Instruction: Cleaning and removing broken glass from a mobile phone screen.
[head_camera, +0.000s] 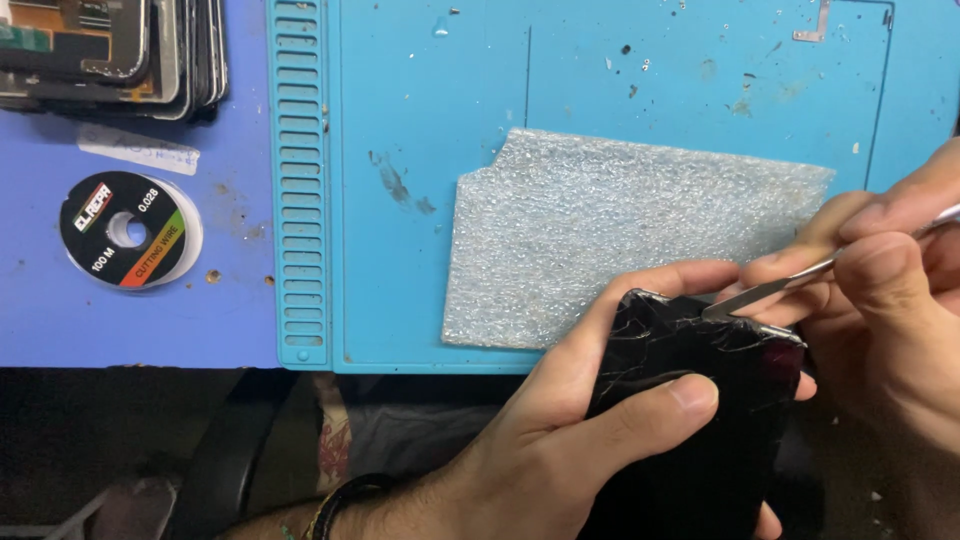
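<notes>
Bright, even light falls from above on the blue mat (420, 200), which shows no hard shadows. The bubble-wrap sheet (600, 230) sparkles with tiny glints, and the cracked black phone (700, 400) catches pale streaks along its fractures. Below the front edge of the bench (130, 340) everything sinks into dim murk — detail is lost there. The right hand (900, 300) looks slightly soft; the metal tool (790, 275) gleams — focus elsewhere is crisp.
</notes>
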